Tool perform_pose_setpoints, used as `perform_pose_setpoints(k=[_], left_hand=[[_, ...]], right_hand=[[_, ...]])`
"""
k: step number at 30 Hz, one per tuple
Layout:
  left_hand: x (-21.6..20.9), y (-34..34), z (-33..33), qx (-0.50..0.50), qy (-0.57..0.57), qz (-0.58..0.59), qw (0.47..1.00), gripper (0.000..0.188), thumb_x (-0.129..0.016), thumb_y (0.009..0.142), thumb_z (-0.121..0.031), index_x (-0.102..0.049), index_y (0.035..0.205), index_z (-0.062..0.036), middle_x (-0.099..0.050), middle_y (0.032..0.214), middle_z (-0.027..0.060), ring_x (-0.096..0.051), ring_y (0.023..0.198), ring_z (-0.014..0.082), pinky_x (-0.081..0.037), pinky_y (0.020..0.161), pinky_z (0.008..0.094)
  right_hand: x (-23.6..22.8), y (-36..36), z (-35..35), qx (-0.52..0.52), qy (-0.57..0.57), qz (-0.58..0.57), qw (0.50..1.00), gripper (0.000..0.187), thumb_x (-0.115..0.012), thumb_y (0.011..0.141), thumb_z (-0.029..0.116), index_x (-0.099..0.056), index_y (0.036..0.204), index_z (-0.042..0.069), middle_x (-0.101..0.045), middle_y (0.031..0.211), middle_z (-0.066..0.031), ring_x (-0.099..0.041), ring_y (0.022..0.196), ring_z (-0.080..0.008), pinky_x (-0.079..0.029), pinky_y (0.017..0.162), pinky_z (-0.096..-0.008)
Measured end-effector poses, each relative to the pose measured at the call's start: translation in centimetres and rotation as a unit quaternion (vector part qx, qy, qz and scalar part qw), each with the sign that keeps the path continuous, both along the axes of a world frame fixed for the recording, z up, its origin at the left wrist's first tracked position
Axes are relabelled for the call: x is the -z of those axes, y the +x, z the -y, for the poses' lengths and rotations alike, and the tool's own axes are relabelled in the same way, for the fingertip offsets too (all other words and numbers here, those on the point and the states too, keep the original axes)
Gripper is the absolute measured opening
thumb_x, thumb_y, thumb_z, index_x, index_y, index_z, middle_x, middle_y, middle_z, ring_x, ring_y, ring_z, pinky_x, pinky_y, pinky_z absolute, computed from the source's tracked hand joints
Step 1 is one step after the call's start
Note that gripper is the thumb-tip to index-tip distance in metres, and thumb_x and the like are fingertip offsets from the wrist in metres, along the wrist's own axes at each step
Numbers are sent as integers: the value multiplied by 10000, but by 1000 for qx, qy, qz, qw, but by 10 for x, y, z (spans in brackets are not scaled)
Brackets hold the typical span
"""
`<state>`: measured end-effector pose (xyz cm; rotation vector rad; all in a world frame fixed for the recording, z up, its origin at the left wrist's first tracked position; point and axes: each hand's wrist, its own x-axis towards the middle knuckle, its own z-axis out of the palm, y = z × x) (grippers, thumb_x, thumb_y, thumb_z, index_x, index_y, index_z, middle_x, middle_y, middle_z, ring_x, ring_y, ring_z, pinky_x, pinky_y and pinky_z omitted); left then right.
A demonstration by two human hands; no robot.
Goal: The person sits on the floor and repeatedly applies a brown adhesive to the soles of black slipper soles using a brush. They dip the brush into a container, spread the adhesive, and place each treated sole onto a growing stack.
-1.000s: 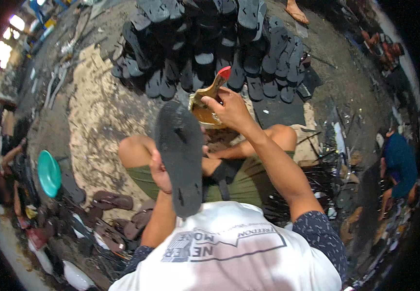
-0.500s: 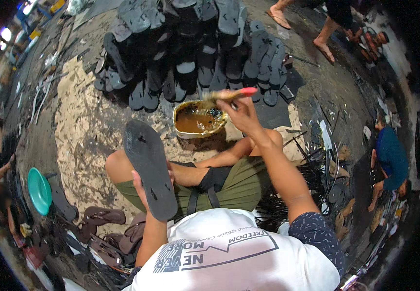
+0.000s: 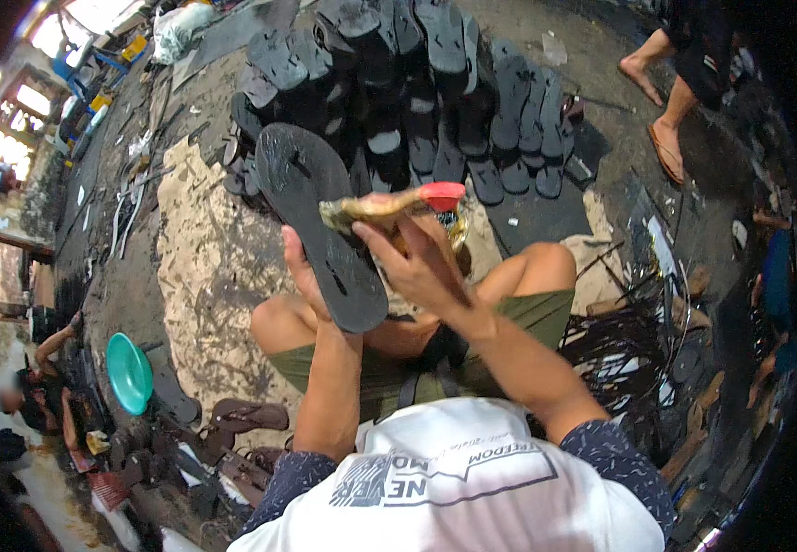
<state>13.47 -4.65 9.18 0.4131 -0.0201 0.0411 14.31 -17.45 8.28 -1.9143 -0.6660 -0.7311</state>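
My left hand (image 3: 303, 276) is closed round the edge of a black sandal sole (image 3: 311, 212), holding it tilted up in front of me. Slots for straps show in the sole, and its toe end looks wet and shiny. In my right hand (image 3: 417, 262) is a paintbrush (image 3: 375, 210) with a red-tipped handle, its bristles against the middle of the sole or just over it. Behind the right hand, a tub (image 3: 456, 230) of brown liquid is mostly hidden; only part of its crusted rim shows.
Many black soles (image 3: 440, 101) stand piled ahead. Stained cardboard (image 3: 201, 267) covers the ground. To the left are a green basin (image 3: 130, 373) and brown sandals (image 3: 249, 416); at right lie dark strips (image 3: 624, 354). A person's legs (image 3: 675, 106) stand at the far right.
The brush has moved from over the tub to the sole. My left hand has raised the sole forward and to the right. The view has shifted, and the standing person's feet have moved.
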Motion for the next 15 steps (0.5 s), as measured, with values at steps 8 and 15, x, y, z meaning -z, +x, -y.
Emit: perform_pose_setpoints(k=[8, 15], left_hand=[[31, 5, -33, 185, -118, 15, 975, 657, -483, 1023, -575, -567, 1332, -1, -651, 1255, 181, -661, 1106, 280, -538, 994, 433], [9, 1, -24, 131, -17, -11, 991, 659, -444, 1053, -525, -491, 1412, 26, -595, 1366, 174, -613, 1206, 281, -469, 1088, 493]], right_hand=[[-5, -8, 7, -180, 66, -21, 981, 261, -752, 887, 180, -672, 1115, 81, -677, 1019, -124, -654, 949, -341, -516, 830, -439], [-20, 10, 26, -310, -25, 9, 950, 260, -744, 863, 179, -668, 1071, 43, -628, 938, -144, -618, 886, -337, -488, 771, -449]])
